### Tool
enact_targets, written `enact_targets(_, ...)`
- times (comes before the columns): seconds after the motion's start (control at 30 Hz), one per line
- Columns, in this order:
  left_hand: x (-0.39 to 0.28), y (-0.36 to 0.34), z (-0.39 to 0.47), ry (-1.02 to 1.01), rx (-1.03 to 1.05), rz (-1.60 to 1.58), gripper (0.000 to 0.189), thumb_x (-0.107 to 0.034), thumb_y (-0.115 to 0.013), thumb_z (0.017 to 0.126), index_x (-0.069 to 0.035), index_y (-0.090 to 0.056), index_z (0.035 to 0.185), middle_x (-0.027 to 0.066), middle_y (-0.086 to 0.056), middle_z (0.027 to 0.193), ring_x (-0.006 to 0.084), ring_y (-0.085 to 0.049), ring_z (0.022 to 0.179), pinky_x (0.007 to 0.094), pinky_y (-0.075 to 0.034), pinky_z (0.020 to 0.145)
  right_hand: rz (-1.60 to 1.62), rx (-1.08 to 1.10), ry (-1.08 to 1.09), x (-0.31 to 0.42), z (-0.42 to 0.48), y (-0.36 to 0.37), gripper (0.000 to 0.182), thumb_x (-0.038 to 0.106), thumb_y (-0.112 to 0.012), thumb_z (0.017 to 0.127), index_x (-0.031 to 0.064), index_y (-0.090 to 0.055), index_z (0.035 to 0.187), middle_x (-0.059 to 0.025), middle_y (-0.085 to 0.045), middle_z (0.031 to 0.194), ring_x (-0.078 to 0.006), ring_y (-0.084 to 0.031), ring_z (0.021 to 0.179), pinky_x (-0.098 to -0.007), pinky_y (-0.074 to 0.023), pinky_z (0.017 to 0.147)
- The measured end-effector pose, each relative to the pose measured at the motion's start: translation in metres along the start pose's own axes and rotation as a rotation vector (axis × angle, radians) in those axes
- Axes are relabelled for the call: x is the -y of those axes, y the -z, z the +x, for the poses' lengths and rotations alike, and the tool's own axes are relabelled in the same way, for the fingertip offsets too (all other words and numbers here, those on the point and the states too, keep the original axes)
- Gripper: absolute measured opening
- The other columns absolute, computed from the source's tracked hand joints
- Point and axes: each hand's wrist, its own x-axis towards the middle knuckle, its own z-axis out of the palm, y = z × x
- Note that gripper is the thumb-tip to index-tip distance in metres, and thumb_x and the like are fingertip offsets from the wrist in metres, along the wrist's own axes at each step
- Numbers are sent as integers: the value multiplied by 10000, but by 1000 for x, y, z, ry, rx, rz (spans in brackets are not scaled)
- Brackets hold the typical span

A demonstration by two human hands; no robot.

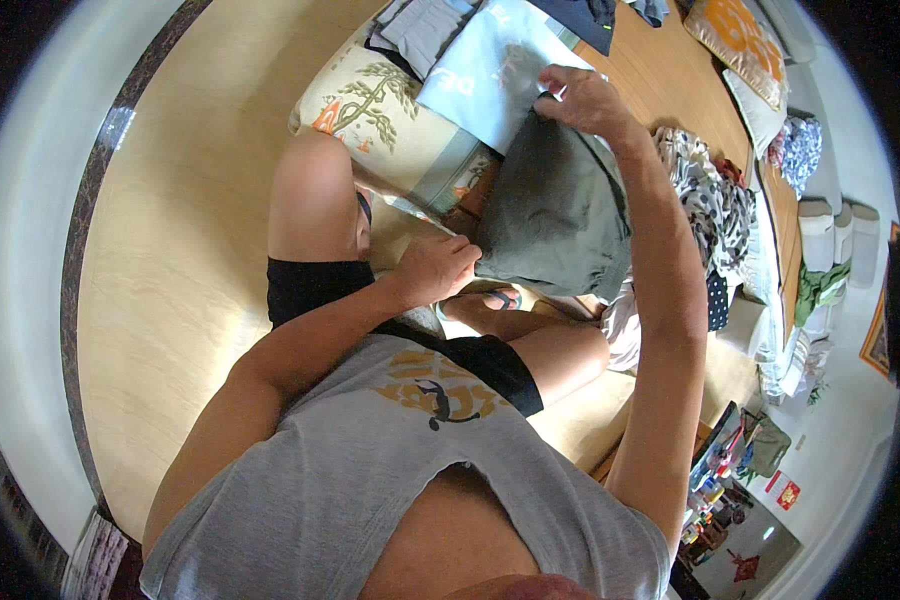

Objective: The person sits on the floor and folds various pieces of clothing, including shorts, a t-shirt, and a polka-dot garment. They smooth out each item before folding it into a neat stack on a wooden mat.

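Observation:
A dark grey-green cloth garment (555,210) hangs between my two hands in front of my knees. My left hand (439,266) pinches its lower left corner. Up at the garment's top edge, my right hand (581,101) has thumb and fingers closed around the cloth, partly blurred. Behind the garment a light blue garment with white lettering (487,75) lies spread on a patterned cushion (375,112). A folded grey garment (424,37) rests beside it, with a dark navy one (581,22) on the other side.
A wooden surface (667,67) extends beyond the cushion. Black-and-white patterned clothes (709,195) are heaped to the right of my right forearm. An orange-and-white pillow (739,45) lies at the upper right. Pale floor (172,187) spans the left, and a sandalled foot (499,300) shows below the garment.

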Motion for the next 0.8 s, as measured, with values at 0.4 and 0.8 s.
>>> enact_targets(0.4,-4,-15,-10,47,41,-21,172,-75,-679,695,-113,-555,809,53,-560,733,279,-601,643,430,-477,548,-207,133,85,17,17,-14,254,211,-581,817,65,-716,975,-199,-709,957,-361,-696,899,-459,-568,824)
enact_targets(0.8,-6,-6,1,4,24,-46,191,-91,-688,674,-114,-535,785,60,-538,720,286,-572,652,426,-449,563,-144,-39,-356,-25,17,-13,326,296,-516,915,56,-676,1065,-222,-707,1011,-394,-695,932,-499,-553,841)
